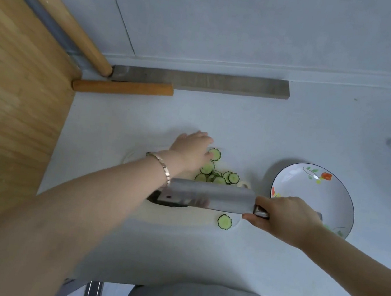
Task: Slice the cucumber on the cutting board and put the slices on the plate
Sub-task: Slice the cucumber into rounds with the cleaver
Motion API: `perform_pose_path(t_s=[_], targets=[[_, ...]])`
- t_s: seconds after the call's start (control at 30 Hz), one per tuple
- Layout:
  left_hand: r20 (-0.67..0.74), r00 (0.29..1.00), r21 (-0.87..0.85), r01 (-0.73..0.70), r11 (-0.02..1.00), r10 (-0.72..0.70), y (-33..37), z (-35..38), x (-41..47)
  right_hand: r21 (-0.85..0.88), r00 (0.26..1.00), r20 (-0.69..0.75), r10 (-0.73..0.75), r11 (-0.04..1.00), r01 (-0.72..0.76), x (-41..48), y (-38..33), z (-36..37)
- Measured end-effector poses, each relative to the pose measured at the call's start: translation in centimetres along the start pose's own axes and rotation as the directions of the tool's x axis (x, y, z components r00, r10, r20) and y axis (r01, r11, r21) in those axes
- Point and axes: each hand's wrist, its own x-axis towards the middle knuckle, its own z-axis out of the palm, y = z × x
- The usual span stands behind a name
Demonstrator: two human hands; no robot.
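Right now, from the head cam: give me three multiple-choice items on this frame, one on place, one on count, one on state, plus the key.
1. Where is the plate relative to the cutting board?
A) to its left
B) to its right
C) stacked on it

2. How many of the cucumber slices lie alone on the near side of the knife?
A) one
B) three
C) five

3. What is the right hand doing?
A) lying flat on the table
B) lifting the plate
C) gripping the knife handle

Key:
1 B: the plate sits on the counter, right of the board.
2 A: a single slice lies by the board's front edge; the rest are piled beyond the blade.
3 C: its fingers wrap the handle.
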Motion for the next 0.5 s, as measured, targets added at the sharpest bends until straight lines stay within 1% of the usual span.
perform_pose_path(t_s=[0.03, 0.07, 0.1, 0.13, 0.17, 0.2, 0.23, 0.27, 0.3, 0.33, 0.37, 0.4, 0.43, 0.5], targets=[[-0.071, 0.997, -0.084, 0.037, 0.996, -0.043, -0.4, -1.1, -0.5, 0.074, 0.998, 0.003, 0.06, 0.995, -0.06, -0.2, 0.2, 0.5], [-0.158, 0.982, -0.191, 0.068, 0.979, -0.099, -0.8, -2.1, -1.2, 0.189, 0.991, 0.012, 0.133, 0.973, -0.133, -0.4, 0.2, 1.0], [-0.266, 0.949, -0.305, 0.083, 0.949, -0.169, -1.2, -2.9, -1.9, 0.327, 0.979, 0.027, 0.201, 0.924, -0.199, -0.6, 0.2, 1.4], [-0.386, 0.888, -0.401, 0.081, 0.912, -0.248, -1.7, -3.4, -2.8, 0.465, 0.965, 0.05, 0.257, 0.849, -0.25, -0.7, 0.0, 1.8], [-0.499, 0.805, -0.459, 0.07, 0.886, -0.322, -2.0, -3.5, -3.7, 0.586, 0.951, 0.087, 0.296, 0.757, -0.289, -0.8, -0.2, 2.0], [-0.575, 0.729, -0.476, 0.069, 0.876, -0.37, -2.3, -3.2, -4.5, 0.689, 0.938, 0.139, 0.319, 0.649, -0.322, -0.7, -0.4, 2.1], [-0.605, 0.698, -0.467, 0.079, 0.881, -0.383, -2.5, -2.5, -5.3, 0.772, 0.922, 0.199, 0.332, 0.526, -0.356, -0.6, -0.8, 2.2], [-0.581, 0.727, -0.447, 0.089, 0.89, -0.365, -2.6, -1.4, -5.9, 0.83, 0.903, 0.267, 0.337, 0.396, -0.393, -0.5, -1.1, 2.1], [-0.518, 0.798, -0.406, 0.089, 0.909, -0.31, -2.6, 0.0, -6.4, 0.859, 0.884, 0.332, 0.329, 0.282, -0.427, -0.4, -1.4, 2.0], [-0.43, 0.874, -0.334, 0.08, 0.939, -0.227, -2.4, 1.5, -6.9, 0.87, 0.872, 0.376, 0.312, 0.204, -0.448, -0.2, -1.6, 2.0], [-0.336, 0.932, -0.231, 0.058, 0.971, -0.135, -2.3, 3.0, -7.4, 0.873, 0.868, 0.403, 0.291, 0.163, -0.46, -0.2, -1.8, 2.0], [-0.255, 0.965, -0.119, 0.03, 0.992, -0.06, -2.1, 4.3, -7.8, 0.873, 0.868, 0.417, 0.268, 0.147, -0.465, -0.2, -1.9, 2.0], [-0.193, 0.981, -0.024, 0.006, 1.0, -0.01, -2.1, 5.4, -8.1, 0.872, 0.87, 0.426, 0.246, 0.144, -0.468, -0.3, -1.9, 2.2], [-0.141, 0.989, 0.091, -0.021, 0.996, 0.034, -2.3, 7.2, -8.6, 0.864, 0.874, 0.439, 0.208, 0.17, -0.474, -0.7, -1.7, 2.6]])
